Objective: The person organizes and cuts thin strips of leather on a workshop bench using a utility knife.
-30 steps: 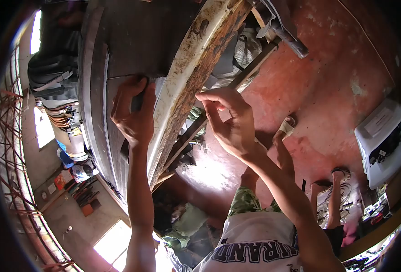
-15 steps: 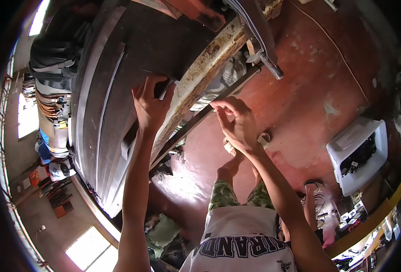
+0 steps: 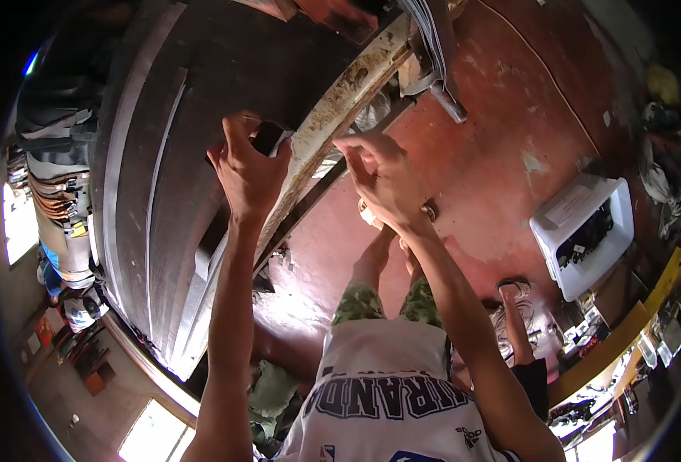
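Your left hand [image 3: 246,173] grips a dark block [image 3: 268,137] flat on the dark panel [image 3: 163,115], just beside the rusty rim [image 3: 340,96]. The rim runs diagonally between your hands. Your right hand [image 3: 383,181] sits just across it, half-curled; can't tell if it holds anything.

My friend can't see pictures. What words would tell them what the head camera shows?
A person's left hand grips a small dark object on a big dark sheet, while the right hand curls beside the sheet's rusty pale edge. Below is a red floor with a white box.
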Demonstrator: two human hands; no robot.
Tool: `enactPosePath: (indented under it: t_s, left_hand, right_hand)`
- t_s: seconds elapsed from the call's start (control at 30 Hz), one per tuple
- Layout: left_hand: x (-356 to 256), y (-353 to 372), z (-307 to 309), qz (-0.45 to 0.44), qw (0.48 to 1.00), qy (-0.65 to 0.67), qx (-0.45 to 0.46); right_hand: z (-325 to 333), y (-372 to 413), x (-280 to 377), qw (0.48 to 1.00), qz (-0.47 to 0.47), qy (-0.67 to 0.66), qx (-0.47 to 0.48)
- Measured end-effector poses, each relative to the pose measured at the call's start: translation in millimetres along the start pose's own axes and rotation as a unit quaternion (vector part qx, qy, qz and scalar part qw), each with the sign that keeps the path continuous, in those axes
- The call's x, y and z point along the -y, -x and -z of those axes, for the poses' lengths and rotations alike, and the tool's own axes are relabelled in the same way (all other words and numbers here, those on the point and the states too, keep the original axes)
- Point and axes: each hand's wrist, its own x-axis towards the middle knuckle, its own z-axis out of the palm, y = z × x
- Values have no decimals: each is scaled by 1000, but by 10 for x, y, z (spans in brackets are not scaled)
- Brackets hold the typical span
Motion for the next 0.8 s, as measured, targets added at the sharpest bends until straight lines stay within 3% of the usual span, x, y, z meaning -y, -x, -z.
enactPosePath:
  t_s: [0.13,0.3,0.37,0.5,0.57,0.63,0.7,0.8]
  left_hand:
    - [-47,-18,18,5,1000,6,-12]
    - [-10,31,-59,2,1000,14,-24]
    - [-19,55,-64,-43,997,-28,-54]
    - [-22,92,-110,18,999,34,-15]
    - [-28,92,-160,19,998,41,-40]
    - [-57,94,-120,50,999,-3,3]
    - [-72,149,-51,32,999,-28,12]
    - [42,378,-102,-11,998,-24,-50]
  right_hand:
    - [-164,-142,69,997,69,29,-2]
    - [-383,-159,179,997,67,45,5]
    - [-376,-130,243,957,196,210,-25]
    - [-390,-204,392,905,272,316,87]
    - [-361,-271,388,894,273,329,132]
    - [-313,-311,406,871,264,377,171]
    - [-311,-329,373,857,289,394,162]
    - [-297,-391,303,854,312,381,168]
